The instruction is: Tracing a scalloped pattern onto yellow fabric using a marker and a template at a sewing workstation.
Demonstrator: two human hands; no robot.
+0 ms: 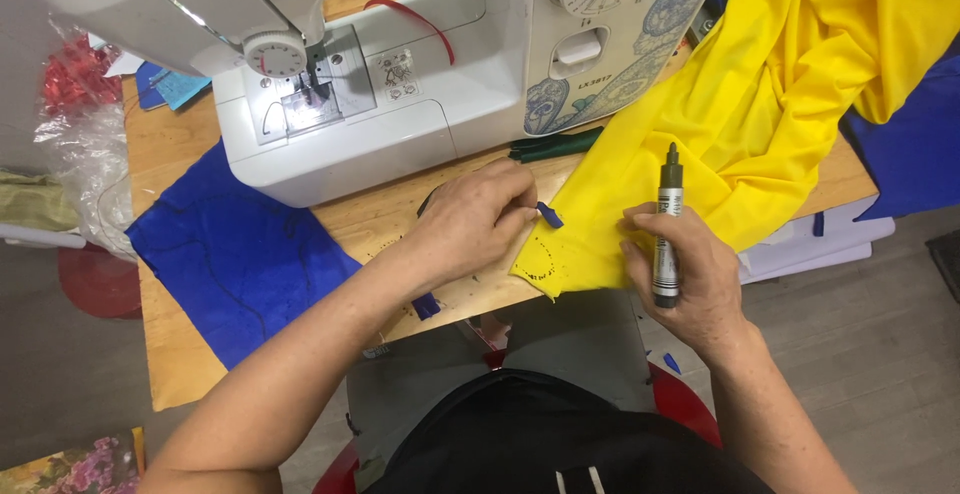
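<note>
While the left hand pinches what seems a blue scrap, the right hand clasps a marker.

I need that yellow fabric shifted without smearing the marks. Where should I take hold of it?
Grip the yellow fabric by its near edge right of the dotted corner, coming from the table's front edge: there it overhangs, and the marker stays clear.

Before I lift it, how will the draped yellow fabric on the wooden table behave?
The draped yellow fabric lies in soft folds, so it would likely hang floppy. Much of it spills past the wooden table edge, so it may slide off. The left hand pins its corner, probably against shifting.
</note>
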